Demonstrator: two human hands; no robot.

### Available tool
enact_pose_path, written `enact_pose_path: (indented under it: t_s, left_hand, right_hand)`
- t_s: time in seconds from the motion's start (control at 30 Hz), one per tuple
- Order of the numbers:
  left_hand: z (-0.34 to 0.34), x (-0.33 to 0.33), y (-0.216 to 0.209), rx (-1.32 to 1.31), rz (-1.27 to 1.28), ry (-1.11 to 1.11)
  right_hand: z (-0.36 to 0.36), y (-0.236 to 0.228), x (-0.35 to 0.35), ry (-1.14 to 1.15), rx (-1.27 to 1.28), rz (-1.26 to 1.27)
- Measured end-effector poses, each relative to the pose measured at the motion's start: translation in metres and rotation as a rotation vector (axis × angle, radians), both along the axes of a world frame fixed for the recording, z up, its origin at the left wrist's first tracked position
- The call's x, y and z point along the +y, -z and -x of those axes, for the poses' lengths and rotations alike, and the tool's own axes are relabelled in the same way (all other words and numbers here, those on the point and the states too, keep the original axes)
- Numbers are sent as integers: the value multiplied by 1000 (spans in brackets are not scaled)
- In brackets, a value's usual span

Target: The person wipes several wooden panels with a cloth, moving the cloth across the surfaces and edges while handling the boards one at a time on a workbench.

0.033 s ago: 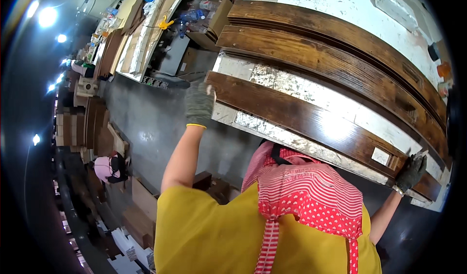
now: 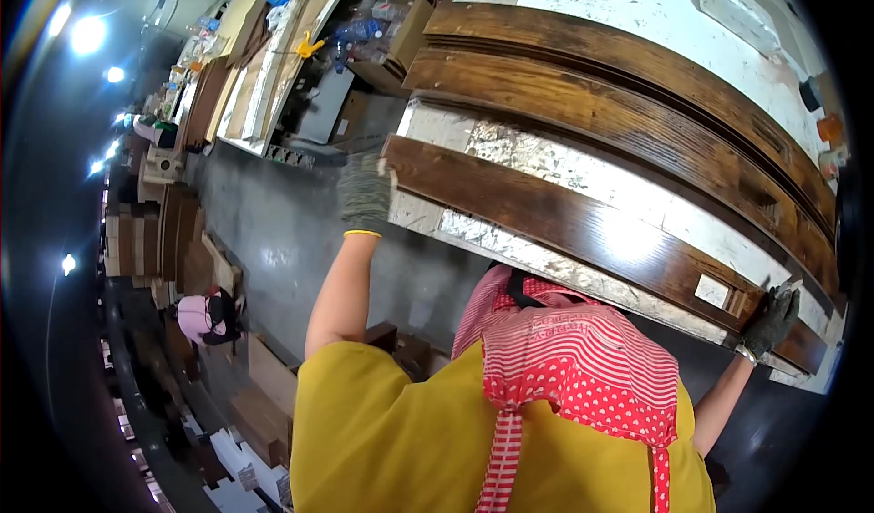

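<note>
A long dark brown wooden plank [image 2: 564, 222] lies along the near edge of a worn white worktable [image 2: 537, 153]. My left hand [image 2: 364, 190], in a grey glove, grips the plank's left end. The plank's right end, close to a small pale label [image 2: 712, 290], is held by my right hand [image 2: 772, 320] in a dark glove. Two more dark curved-looking planks [image 2: 637, 117] lie farther back on the same table. My yellow shirt and red-and-white patterned cloth [image 2: 583, 367] fill the lower middle.
A grey concrete floor [image 2: 273, 231] runs along the table's left. Stacks of boards and boxes [image 2: 173, 240] line the far left, where a person in pink [image 2: 196, 317] crouches. Benches with panels and clutter [image 2: 264, 49] stand at upper left.
</note>
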State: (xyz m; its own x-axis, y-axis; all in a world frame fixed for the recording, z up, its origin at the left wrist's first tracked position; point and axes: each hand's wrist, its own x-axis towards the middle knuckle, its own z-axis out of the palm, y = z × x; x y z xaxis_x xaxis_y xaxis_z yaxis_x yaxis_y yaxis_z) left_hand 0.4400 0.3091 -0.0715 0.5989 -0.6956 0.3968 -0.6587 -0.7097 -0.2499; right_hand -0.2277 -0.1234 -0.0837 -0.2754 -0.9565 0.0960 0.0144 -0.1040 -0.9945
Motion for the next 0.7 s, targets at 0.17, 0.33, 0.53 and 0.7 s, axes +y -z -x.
enact_pose_path:
  t_s: [0.17,0.33,0.53,0.7]
  left_hand:
    - [17,-30,-57,-45,-235,80]
    - [57,-32,-24,271,-81,135]
    - [50,-41,-58,201,-114,-125]
    - [38,-31,-30,136,-178,117]
  right_hand:
    - [39,29,-14,-23,283,52]
    - [16,10,-7,10,93,-8]
    - [17,15,-9,31,58,-20]
    - [39,29,-16,6,381,113]
